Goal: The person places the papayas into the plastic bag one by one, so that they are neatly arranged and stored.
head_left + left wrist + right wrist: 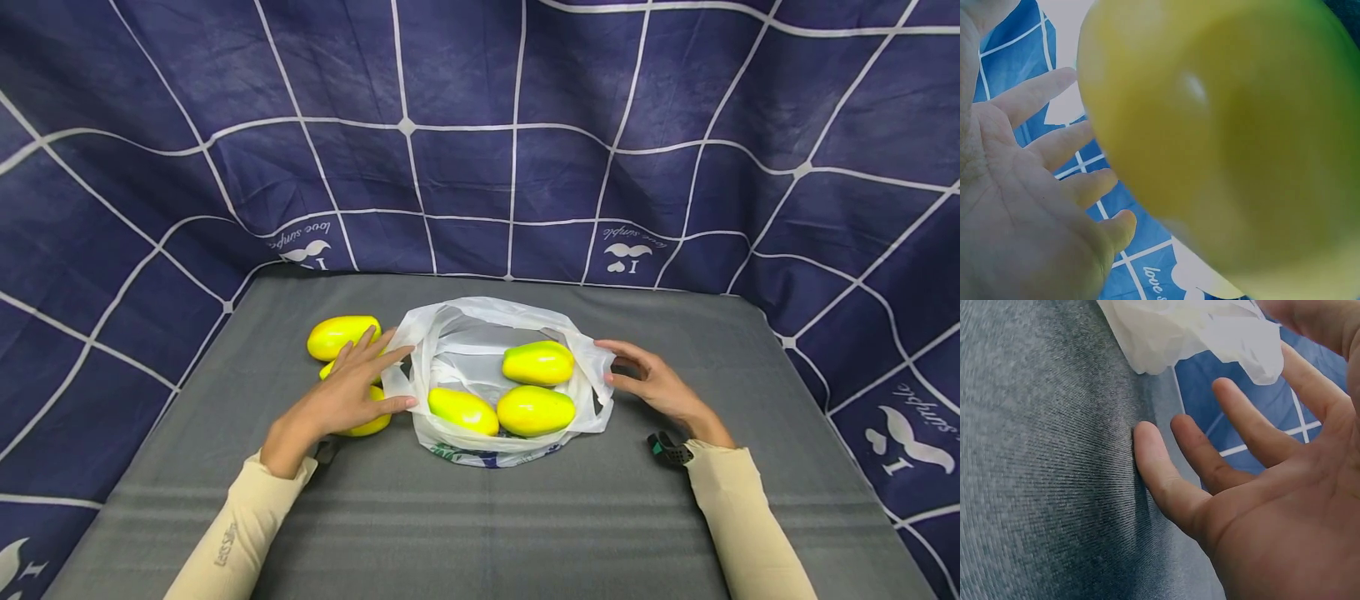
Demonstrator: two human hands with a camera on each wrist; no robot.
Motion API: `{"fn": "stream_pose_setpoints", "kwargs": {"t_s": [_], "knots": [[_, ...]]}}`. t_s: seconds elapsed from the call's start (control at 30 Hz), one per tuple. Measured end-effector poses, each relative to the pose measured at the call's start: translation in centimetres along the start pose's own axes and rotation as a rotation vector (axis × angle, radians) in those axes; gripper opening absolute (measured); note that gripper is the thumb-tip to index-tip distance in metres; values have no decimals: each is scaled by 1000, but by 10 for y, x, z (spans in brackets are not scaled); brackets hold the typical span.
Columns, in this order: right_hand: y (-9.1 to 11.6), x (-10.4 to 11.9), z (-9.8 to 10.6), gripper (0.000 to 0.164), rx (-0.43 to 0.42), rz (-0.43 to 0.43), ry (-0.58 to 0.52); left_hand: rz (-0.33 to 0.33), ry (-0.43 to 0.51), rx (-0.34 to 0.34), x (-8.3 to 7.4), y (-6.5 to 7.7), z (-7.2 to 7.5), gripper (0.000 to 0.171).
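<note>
A white plastic bag stands with its mouth spread wide. Three smooth yellow oval fruits, one of them a yellow fruit at the front, lie inside it. My left hand is at the bag's left rim, fingers spread and fairly straight. Beneath and behind that hand are three more yellow fruits, partly covered by it; the rear fruit shows best. One yellow fruit fills much of the left wrist view. On the other side, my right hand touches the bag's right edge with thumb and forefinger apart, the other fingers loosely extended.
A grey cloth covers the table. Dark blue fabric with white grid lines hangs behind it and along both sides. A black band with a device sits at my right wrist.
</note>
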State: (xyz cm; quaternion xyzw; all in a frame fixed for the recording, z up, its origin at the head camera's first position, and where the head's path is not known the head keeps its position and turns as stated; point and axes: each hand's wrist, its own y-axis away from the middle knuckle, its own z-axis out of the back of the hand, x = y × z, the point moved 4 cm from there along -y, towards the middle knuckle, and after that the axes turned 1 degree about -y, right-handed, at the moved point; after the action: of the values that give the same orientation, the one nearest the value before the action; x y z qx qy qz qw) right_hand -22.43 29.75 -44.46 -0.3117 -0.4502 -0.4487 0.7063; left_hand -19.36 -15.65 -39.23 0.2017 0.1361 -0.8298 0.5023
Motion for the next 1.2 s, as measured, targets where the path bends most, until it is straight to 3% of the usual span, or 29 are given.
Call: {"fn": "stream_pose_setpoints", "kwargs": {"t_s": [0.4, 0.7, 0.97, 1.2], "knots": [[0, 0, -1, 57, -15, -48, 16, -20, -18, -61, -2, 8, 13, 79], [-1, 0, -1, 55, -12, -34, 21, 12, 5, -66, 0, 15, 23, 85], [0, 1, -2, 55, -14, -24, 18, 17, 29, -108, 6, 18, 36, 91], [0, 3, -1, 55, -23, -23, 13, 22, 20, -133, 22, 18, 53, 82]]}}
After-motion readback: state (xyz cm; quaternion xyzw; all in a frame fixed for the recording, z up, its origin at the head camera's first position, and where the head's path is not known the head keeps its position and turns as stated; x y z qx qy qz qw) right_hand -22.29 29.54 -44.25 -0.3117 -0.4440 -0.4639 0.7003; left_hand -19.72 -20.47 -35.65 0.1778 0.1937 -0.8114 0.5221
